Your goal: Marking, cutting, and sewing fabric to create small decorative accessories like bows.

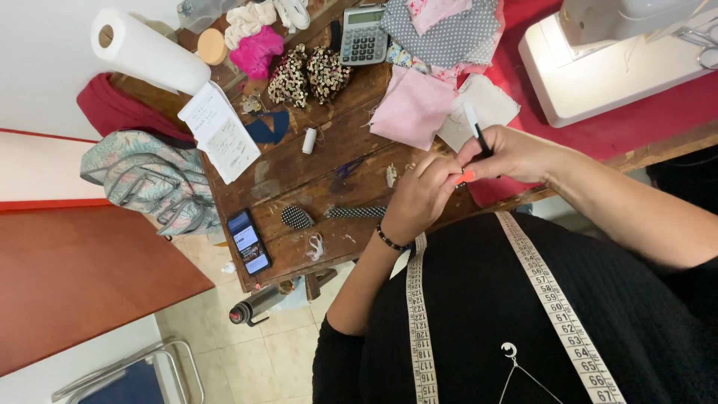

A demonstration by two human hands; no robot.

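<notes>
My right hand (510,154) holds a pen with a white top and black body (476,129), pinched between thumb and fingers. My left hand (420,196), with a dark bead bracelet at the wrist, is curled close against it, fingertips meeting the right hand's; whether it holds something small is hidden. Both hands hover over the near edge of the wooden table (314,168). Just beyond them lie a pink fabric square (411,106) and a white fabric piece (486,105). A measuring tape (550,295) hangs around my neck over a black top.
A white sewing machine (621,52) stands on red cloth at the right. On the table lie a calculator (363,35), paper towel roll (146,51), notepad (221,131), phone (249,241), thread spool (309,141) and patterned fabric scraps (308,75). A bag (153,179) hangs left.
</notes>
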